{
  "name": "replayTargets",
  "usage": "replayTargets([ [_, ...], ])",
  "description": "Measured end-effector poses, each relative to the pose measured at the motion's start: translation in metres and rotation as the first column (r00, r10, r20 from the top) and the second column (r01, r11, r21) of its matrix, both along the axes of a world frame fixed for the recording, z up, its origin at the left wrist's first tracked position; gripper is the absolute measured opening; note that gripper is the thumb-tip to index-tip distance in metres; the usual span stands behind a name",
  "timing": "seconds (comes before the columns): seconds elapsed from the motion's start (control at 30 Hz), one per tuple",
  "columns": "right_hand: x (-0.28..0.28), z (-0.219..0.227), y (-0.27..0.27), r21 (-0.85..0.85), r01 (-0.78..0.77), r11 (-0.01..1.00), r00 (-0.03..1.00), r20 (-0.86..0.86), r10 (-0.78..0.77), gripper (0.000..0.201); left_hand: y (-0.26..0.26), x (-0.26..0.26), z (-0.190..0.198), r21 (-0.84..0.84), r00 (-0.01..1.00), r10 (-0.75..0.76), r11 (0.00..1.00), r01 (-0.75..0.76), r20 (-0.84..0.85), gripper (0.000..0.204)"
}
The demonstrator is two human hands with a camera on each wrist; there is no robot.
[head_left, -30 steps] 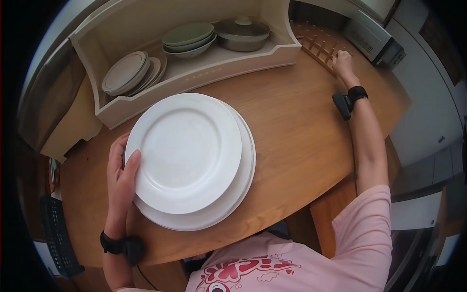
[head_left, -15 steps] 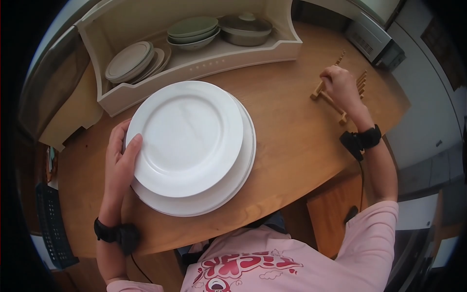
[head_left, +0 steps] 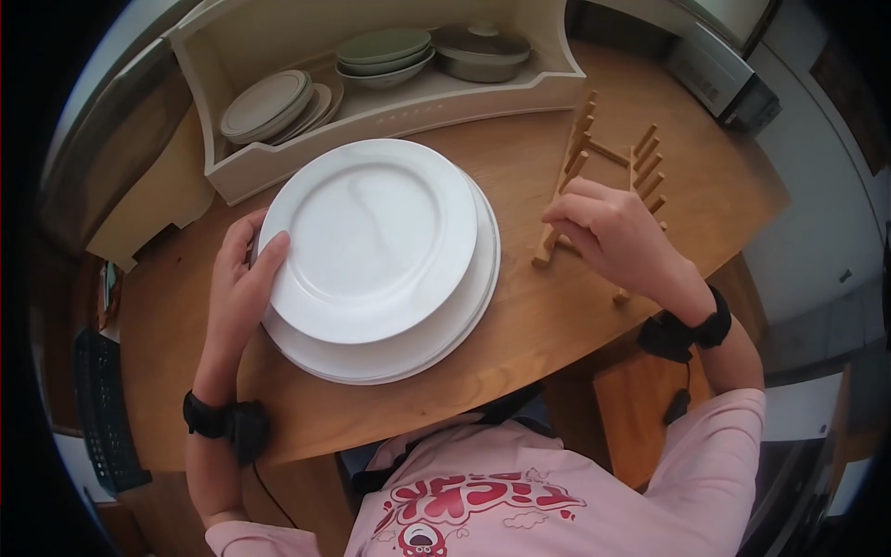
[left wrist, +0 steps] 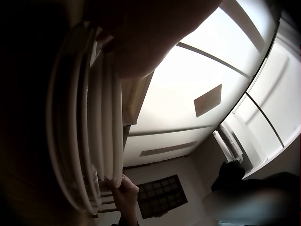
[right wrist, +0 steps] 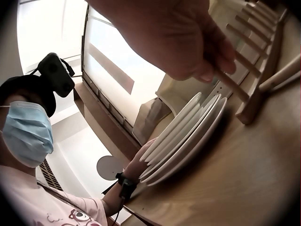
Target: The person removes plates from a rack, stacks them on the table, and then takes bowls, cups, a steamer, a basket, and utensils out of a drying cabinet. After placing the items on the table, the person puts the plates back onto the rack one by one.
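Observation:
A stack of white plates stands on the wooden table (head_left: 520,316), smaller plates (head_left: 371,241) on top of wider ones (head_left: 432,353). At its left side my left hand (head_left: 237,292) grips the upper plates, thumb over the rim and the other fingers partly hidden along the edge. To the right of the stack stands a wooden dish rack with two rows of pegs (head_left: 648,158). My right hand (head_left: 622,227) is over its near end, hiding part of it. In the right wrist view, the fingertips (right wrist: 207,75) pinch a peg of the rack (right wrist: 256,96).
A cream shelf unit (head_left: 390,133) along the back holds leaning plates (head_left: 264,102), stacked green bowls (head_left: 383,46) and a lidded pot (head_left: 483,56). A microwave (head_left: 710,70) stands at the back right. A dark basket (head_left: 100,408) is beyond the table's left edge.
My right hand has drawn the dish rack from the far right of the table nearer and leftward, beside the plates. The left hand keeps its hold on the plate stack.

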State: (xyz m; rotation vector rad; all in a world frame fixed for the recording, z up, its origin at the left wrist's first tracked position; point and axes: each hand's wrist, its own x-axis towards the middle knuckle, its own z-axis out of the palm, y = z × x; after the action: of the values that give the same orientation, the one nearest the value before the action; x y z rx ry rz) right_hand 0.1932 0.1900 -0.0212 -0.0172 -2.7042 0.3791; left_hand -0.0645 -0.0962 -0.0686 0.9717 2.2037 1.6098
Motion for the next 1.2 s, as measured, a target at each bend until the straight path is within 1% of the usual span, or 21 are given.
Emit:
replayTargets([
  [0.17,0.015,0.007,-0.012,-0.036,-0.105,0.994,0.992,0.066,0.107,0.008,-0.001,-0.001,0.005,-0.033,0.999,-0.015,0.999,0.014,-0.036,0.036],
  [0.27,0.022,0.008,-0.018,-0.054,-0.118,0.992,0.988,0.091,0.123,0.009,0.001,0.0,0.011,-0.053,0.999,-0.045,0.998,0.045,0.004,0.038],
  [0.33,0.023,0.012,-0.021,-0.067,-0.093,0.993,0.983,0.151,0.102,0.012,0.003,-0.001,0.017,-0.08,0.994,-0.039,0.996,0.046,0.098,0.039],
  [0.37,0.021,0.013,-0.022,-0.068,-0.094,0.993,0.983,0.152,0.104,0.012,0.003,-0.002,0.019,-0.081,0.994,-0.037,0.996,0.045,0.098,0.039],
  [0.43,0.013,0.016,-0.021,-0.12,-0.158,0.98,0.983,0.071,0.167,0.016,0.004,-0.003,0.021,-0.064,0.989,-0.025,0.997,0.035,0.149,0.039],
  [0.47,0.009,0.018,-0.022,-0.121,-0.157,0.98,0.984,0.07,0.166,0.016,0.005,-0.004,0.021,-0.066,0.989,-0.026,0.997,0.036,0.147,0.039],
  [0.53,0.001,0.022,-0.022,-0.201,-0.132,0.971,0.99,0.028,0.14,0.02,0.005,-0.006,0.02,-0.016,0.981,-0.026,0.999,0.029,0.191,0.038],
  [0.57,-0.003,0.022,-0.023,-0.201,-0.133,0.971,0.99,0.025,0.141,0.02,0.004,-0.007,0.019,-0.017,0.982,-0.025,0.999,0.028,0.188,0.038],
  [0.63,-0.012,0.022,-0.024,-0.071,-0.198,0.978,0.98,-0.035,0.196,0.024,0.004,-0.01,0.019,-0.044,0.992,0.021,0.999,-0.016,0.122,0.035],
  [0.77,-0.027,0.022,-0.029,-0.071,-0.194,0.978,0.981,0.014,0.195,0.028,0.006,-0.008,0.026,-0.049,0.994,0.067,0.997,-0.063,0.089,0.031],
  [0.83,-0.037,0.021,-0.028,-0.017,-0.225,0.974,0.974,0.021,0.225,0.033,0.006,-0.009,0.026,0.098,0.993,0.013,0.995,-0.025,0.121,0.029],
  [0.87,-0.041,0.021,-0.028,-0.018,-0.224,0.974,0.974,0.019,0.225,0.033,0.005,-0.01,0.027,0.097,0.993,0.013,0.995,-0.024,0.118,0.029],
  [0.93,-0.048,0.02,-0.027,-0.198,-0.156,0.968,0.977,0.11,0.181,0.036,0.003,-0.012,0.029,0.082,0.985,-0.046,0.996,0.033,0.167,0.024],
  [0.97,-0.052,0.019,-0.026,-0.198,-0.156,0.968,0.978,0.107,0.179,0.036,0.002,-0.012,0.031,0.082,0.985,-0.048,0.996,0.034,0.164,0.024],
  [1.03,-0.059,0.02,-0.024,-0.286,-0.1,0.953,0.983,0.122,0.14,0.038,0.0,-0.012,0.038,0.123,0.972,-0.109,0.989,0.084,0.21,0.024],
  [1.07,-0.062,0.02,-0.023,-0.285,-0.097,0.954,0.984,0.119,0.136,0.038,0.0,-0.012,0.04,0.124,0.972,-0.113,0.988,0.088,0.207,0.024],
  [1.13,-0.064,0.02,-0.02,-0.379,-0.066,0.923,0.986,0.119,0.119,0.041,0.0,-0.01,0.043,0.226,0.978,-0.121,0.971,0.081,0.17,0.026],
  [1.17,-0.066,0.019,-0.017,-0.379,-0.062,0.923,0.987,0.116,0.114,0.041,0.002,-0.008,0.048,0.226,0.978,-0.126,0.97,0.086,0.167,0.026],
  [1.2,-0.067,0.017,-0.014,-0.453,-0.057,0.89,0.984,0.124,0.126,0.038,0.005,-0.003,0.055,0.25,0.979,-0.114,0.966,0.069,0.17,0.026],
])
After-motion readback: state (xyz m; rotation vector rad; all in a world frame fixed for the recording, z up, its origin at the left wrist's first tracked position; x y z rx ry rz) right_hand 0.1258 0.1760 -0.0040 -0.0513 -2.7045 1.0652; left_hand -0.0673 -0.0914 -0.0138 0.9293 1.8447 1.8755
